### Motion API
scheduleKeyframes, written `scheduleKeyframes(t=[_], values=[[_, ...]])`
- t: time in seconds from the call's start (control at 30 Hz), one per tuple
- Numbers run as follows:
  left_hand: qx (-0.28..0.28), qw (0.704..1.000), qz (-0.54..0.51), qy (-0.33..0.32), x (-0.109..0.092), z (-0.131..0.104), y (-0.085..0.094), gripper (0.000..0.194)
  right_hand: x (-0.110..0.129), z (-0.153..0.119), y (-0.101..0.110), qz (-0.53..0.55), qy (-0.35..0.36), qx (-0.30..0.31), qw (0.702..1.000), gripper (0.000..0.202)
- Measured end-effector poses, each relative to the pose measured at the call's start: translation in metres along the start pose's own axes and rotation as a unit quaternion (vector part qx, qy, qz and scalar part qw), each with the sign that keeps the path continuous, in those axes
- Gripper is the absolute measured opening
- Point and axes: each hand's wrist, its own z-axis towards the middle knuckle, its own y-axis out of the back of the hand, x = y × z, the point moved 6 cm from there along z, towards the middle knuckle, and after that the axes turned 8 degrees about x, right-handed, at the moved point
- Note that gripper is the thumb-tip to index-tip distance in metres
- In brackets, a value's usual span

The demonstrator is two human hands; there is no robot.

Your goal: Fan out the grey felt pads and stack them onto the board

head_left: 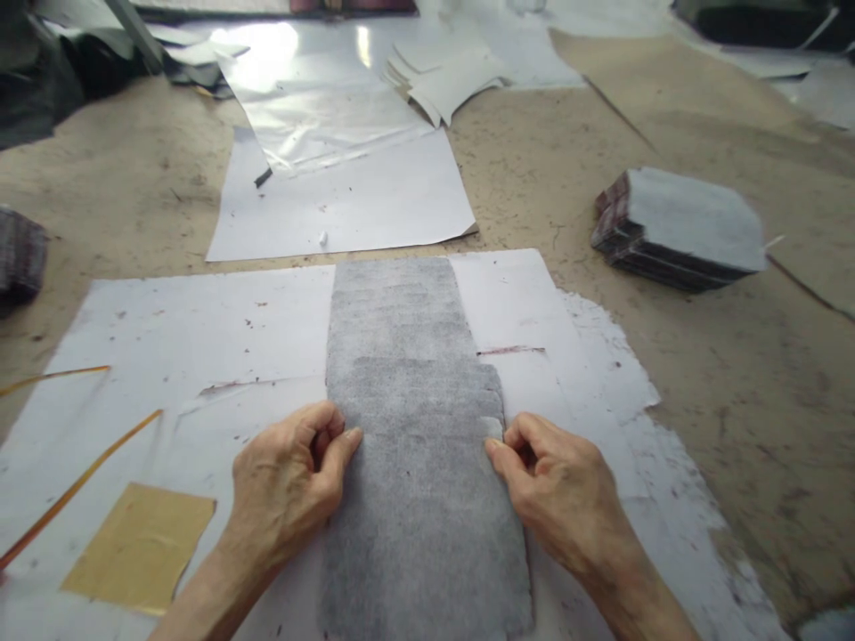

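Note:
A long strip of grey, fabric-like pieces [420, 516], overlapping in steps toward its far end, lies lengthwise in front of me on white paper [260, 329]. My left hand [294, 472] pinches its left edge between thumb and curled fingers. On the opposite edge, at about the same height, my right hand [561, 481] pinches too, and a small pale corner shows by the thumb. How many layers each pinch takes in, I cannot tell. The near end of the strip runs to the bottom of the view.
A stack of grey-topped pieces with dark reddish edges [695, 223] sits at right; a similar stack [20, 254] is cut off at left. A yellow-brown square [140, 547] and a thin orange strip [86, 476] lie left. Beyond are white paper [347, 205], clear film [327, 116] and pale sheets [447, 80].

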Motion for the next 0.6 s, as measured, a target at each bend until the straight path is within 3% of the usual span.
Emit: scheduleKeyframes(t=[0.1,0.2,0.33,0.5,0.6], values=[[-0.031,0.999,0.0,-0.01,0.0,-0.004,0.001,0.02,0.01,-0.01,0.012,-0.124,0.013,-0.102,0.987,0.016],[-0.109,0.991,-0.04,-0.071,-0.001,-0.009,0.013,0.02,0.03,-0.02,0.021,-0.158,0.081,-0.189,0.966,0.02],[-0.168,0.969,-0.028,-0.179,-0.012,-0.01,0.029,0.023,0.049,-0.024,0.013,-0.08,0.178,-0.175,0.965,0.027],[-0.108,0.982,-0.015,-0.156,-0.021,0.016,0.026,0.035,0.036,-0.008,0.005,-0.014,0.156,-0.176,0.972,0.036],[-0.061,0.989,0.027,-0.131,-0.028,0.033,0.024,0.043,0.025,0.014,0.005,0.003,0.161,-0.139,0.977,0.048]])
